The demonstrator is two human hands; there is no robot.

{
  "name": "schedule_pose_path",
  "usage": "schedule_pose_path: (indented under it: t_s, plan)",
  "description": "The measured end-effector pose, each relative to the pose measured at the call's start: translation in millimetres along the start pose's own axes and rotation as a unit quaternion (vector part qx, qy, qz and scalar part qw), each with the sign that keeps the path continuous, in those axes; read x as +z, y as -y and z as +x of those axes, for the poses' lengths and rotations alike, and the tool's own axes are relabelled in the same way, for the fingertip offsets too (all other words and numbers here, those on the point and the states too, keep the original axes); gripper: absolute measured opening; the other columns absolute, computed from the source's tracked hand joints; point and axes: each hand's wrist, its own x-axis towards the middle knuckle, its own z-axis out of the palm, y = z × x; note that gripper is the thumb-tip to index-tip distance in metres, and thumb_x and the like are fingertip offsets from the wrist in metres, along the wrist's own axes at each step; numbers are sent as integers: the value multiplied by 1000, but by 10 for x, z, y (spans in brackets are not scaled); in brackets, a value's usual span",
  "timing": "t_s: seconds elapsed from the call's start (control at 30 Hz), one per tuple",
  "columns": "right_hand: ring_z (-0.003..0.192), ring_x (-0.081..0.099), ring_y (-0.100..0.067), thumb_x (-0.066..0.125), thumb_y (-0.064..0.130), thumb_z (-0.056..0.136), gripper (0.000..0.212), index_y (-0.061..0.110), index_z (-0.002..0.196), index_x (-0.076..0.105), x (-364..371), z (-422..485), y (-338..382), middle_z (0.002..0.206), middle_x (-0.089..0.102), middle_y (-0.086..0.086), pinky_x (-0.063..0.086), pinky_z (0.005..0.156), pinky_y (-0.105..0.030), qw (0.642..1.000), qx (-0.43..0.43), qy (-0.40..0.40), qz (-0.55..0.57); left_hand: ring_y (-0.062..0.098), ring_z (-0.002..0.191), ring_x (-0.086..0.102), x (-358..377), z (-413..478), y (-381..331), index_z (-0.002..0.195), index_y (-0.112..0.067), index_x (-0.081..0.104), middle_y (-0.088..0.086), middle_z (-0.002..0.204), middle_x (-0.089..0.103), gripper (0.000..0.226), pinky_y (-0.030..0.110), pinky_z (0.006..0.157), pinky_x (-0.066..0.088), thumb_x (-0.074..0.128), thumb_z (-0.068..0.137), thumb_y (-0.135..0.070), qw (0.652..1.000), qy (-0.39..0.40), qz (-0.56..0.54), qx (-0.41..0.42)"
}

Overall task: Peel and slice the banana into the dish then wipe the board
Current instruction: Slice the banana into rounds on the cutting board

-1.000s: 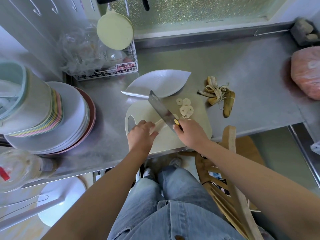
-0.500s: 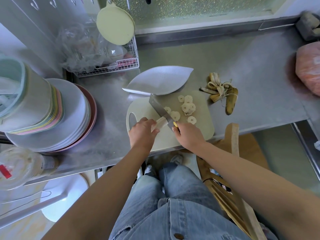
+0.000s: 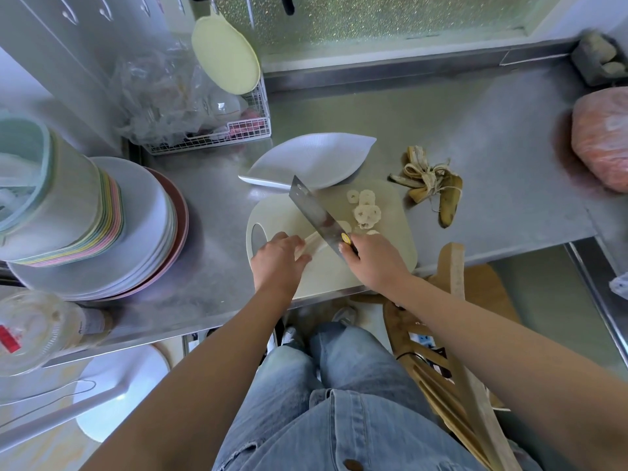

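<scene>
Banana [image 3: 311,242] juts rightward from the left hand [image 3: 277,263] pinching it, long axis crossing under the knife [image 3: 317,215] gripped by the right hand [image 3: 372,263].

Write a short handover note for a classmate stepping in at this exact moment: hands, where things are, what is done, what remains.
Left hand pins the peeled banana on the cutting board.
Right hand grips the knife, blade over the banana.
Slices sit on the board; the white dish is empty; peel lies on the counter.
Left: finish slicing, move slices to dish, wipe board.
</scene>
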Motion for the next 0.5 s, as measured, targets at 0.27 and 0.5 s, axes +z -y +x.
schedule_pose_path:
  t_s: [0.27,0.5]
  plan:
    - [62,47,-21,38,30,100,28,13,79,46,114,27,7,64,45,0,31,56,-29,999,12,12,-27,21,94,62,9,5,3,114,-30,66,-7,109,63,27,26,71,39,63,89,-39,1000,-4,-4,1]
    - [67,49,-22,37,30,100,26,12,87,50,247,46,-1,74,53,-6,35,59,-32,998,26,29,-42,20,93,62,6,0,-9,115,-30,66,-7,109,63,28,25,69,37,63,89,-40,1000,-9,5,2]
